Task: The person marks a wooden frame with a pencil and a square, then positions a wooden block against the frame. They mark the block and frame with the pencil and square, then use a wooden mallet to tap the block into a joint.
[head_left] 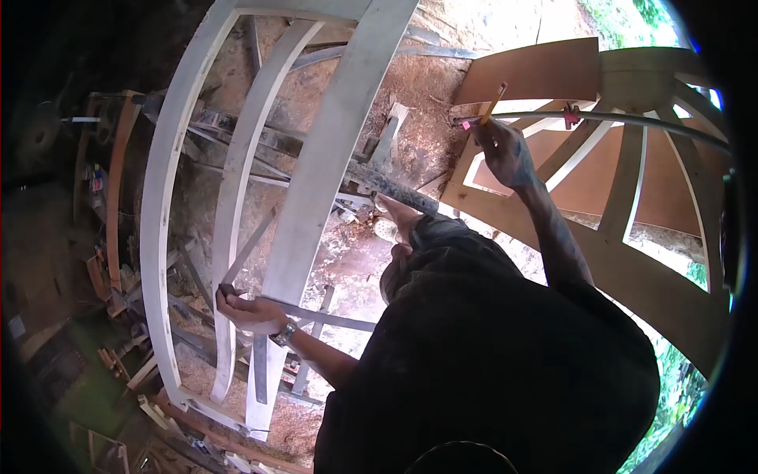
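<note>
Gripping the pencil (495, 103) in your right hand (505, 154), well apart from the white wooden frame (158, 205), you seem to be at a lining-up step. Your left hand (257, 314) is closed on a dark flat strip (339, 320), at the lower part of the frame, beside its middle curved slat (243, 158). The strip runs across the wide board (328, 142) and beyond its right edge (its full shape I cannot tell). For a mark there, the move calls for a steady strip and the pencil close along it.
</note>
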A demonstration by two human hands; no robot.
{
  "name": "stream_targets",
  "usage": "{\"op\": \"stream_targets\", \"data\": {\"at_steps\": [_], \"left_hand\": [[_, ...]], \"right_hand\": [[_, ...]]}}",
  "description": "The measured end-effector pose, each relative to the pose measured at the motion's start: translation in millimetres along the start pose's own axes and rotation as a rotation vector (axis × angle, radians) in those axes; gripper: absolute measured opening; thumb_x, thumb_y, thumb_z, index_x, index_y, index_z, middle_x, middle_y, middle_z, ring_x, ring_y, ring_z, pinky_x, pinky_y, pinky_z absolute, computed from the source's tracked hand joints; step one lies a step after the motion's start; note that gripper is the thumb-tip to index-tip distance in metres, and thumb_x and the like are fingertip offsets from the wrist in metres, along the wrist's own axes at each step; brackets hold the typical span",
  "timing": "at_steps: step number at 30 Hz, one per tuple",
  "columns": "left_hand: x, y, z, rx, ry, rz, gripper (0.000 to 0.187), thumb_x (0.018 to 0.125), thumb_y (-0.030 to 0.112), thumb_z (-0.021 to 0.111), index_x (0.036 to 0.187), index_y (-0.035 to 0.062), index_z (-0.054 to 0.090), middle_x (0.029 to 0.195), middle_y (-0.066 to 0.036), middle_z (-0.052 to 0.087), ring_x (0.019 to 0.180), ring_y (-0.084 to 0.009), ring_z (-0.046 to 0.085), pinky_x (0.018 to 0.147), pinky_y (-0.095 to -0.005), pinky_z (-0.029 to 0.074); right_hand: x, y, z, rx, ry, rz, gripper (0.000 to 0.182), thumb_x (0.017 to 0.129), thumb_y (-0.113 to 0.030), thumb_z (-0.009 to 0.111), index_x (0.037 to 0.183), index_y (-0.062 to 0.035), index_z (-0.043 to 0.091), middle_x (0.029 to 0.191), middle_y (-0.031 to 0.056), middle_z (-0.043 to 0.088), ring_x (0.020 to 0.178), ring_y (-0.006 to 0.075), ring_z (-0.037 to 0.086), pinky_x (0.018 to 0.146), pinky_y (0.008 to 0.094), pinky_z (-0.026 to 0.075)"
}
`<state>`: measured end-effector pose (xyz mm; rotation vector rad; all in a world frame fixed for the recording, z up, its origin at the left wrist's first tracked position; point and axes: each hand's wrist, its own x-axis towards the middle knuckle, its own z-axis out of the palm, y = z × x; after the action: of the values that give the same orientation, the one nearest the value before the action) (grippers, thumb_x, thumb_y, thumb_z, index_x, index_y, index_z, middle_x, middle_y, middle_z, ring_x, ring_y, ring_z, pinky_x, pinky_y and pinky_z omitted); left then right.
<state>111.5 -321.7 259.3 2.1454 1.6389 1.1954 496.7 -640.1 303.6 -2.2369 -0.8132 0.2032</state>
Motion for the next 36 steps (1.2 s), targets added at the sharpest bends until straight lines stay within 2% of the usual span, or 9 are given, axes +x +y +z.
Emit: {"op": "stream_targets", "data": {"at_steps": [11,12,17,22,24,27,29,32,36], "left_hand": [[-60.4,-25.0,-54.0,0.016,0.089,-0.172,0.035,0.113,0.022,0.031,0.131,0.0011,0.053,0.097,-0.019,0.066,0.079,-0.0274,0.069,0.066,-0.0428,0.054],[-57.1,-6.3,-50.2,-0.046,0.104,-0.182,0.030,0.113,0.020,0.034,0.124,-0.0008,0.053,0.094,-0.014,0.061,0.076,-0.0236,0.060,0.065,-0.0395,0.050],[-39.0,51.3,-16.2,-0.065,0.118,-0.255,0.025,0.112,0.016,0.036,0.122,-0.0016,0.051,0.090,-0.012,0.058,0.075,-0.0202,0.057,0.065,-0.0369,0.047],[-38.3,138.8,26.1,0.103,0.075,-0.139,0.043,0.111,0.026,0.040,0.141,-0.0040,0.047,0.111,-0.023,0.062,0.083,-0.0284,0.065,0.069,-0.0404,0.053],[-50.1,174.8,49.6,0.129,0.038,-0.185,0.045,0.111,0.030,0.044,0.137,-0.0054,0.053,0.113,-0.025,0.064,0.088,-0.0321,0.067,0.072,-0.0418,0.054],[-55.2,220.2,80.8,0.278,-0.046,-0.122,0.043,0.110,0.029,0.046,0.129,-0.0073,0.059,0.111,-0.025,0.065,0.091,-0.0353,0.068,0.077,-0.0442,0.054],[-54.7,241.8,101.5,0.311,-0.077,-0.107,0.041,0.109,0.026,0.048,0.125,-0.0080,0.061,0.111,-0.025,0.066,0.093,-0.0369,0.068,0.080,-0.0450,0.054],[-47.1,262.8,119.9,0.263,-0.102,-0.208,0.031,0.107,0.017,0.050,0.120,-0.0074,0.064,0.112,-0.026,0.065,0.098,-0.0382,0.068,0.085,-0.0449,0.054],[-30.9,281.2,140.5,0.230,-0.063,-0.122,0.027,0.106,0.011,0.050,0.120,-0.0089,0.062,0.111,-0.024,0.064,0.099,-0.0375,0.066,0.087,-0.0457,0.052]], "right_hand": [[-16.8,13.8,-35.3,0.035,-0.013,-0.119,0.011,0.098,-0.011,0.063,0.096,0.0006,0.062,0.076,0.0245,0.060,0.071,0.0437,0.064,0.062,0.0462,0.047],[-12.9,19.9,-33.7,0.025,-0.030,-0.087,0.012,0.098,-0.011,0.063,0.095,0.0005,0.062,0.077,0.0231,0.061,0.070,0.0427,0.064,0.062,0.0465,0.047],[32.3,68.8,-23.0,0.112,-0.082,-0.083,0.011,0.097,-0.010,0.063,0.095,0.0007,0.063,0.074,0.0203,0.063,0.070,0.0398,0.066,0.064,0.0469,0.049],[118.6,134.7,-20.3,0.116,-0.213,-0.092,0.011,0.097,-0.011,0.063,0.096,0.0001,0.063,0.076,0.0240,0.064,0.070,0.0420,0.068,0.060,0.0469,0.049],[169.5,161.1,-31.6,0.062,-0.251,-0.133,0.012,0.097,-0.013,0.064,0.094,-0.0004,0.064,0.076,0.0244,0.064,0.069,0.0422,0.068,0.059,0.0455,0.049],[228.4,199.8,-49.7,0.037,-0.252,-0.039,0.014,0.097,-0.014,0.063,0.093,-0.0009,0.065,0.075,0.0217,0.065,0.069,0.0383,0.069,0.061,0.0433,0.051],[259.9,219.2,-63.5,0.098,-0.239,0.003,0.021,0.101,-0.018,0.058,0.094,-0.0007,0.067,0.072,0.0151,0.066,0.066,0.0265,0.070,0.062,0.0377,0.052],[297.6,240.5,-65.2,0.135,-0.250,0.083,0.026,0.103,-0.024,0.058,0.094,-0.0010,0.066,0.071,0.0145,0.065,0.067,0.0247,0.069,0.062,0.0350,0.051],[340.9,228.1,-58.3,0.091,-0.295,-0.076,0.022,0.102,-0.020,0.060,0.098,-0.0011,0.068,0.072,0.0160,0.065,0.067,0.0243,0.070,0.062,0.0352,0.052]]}}
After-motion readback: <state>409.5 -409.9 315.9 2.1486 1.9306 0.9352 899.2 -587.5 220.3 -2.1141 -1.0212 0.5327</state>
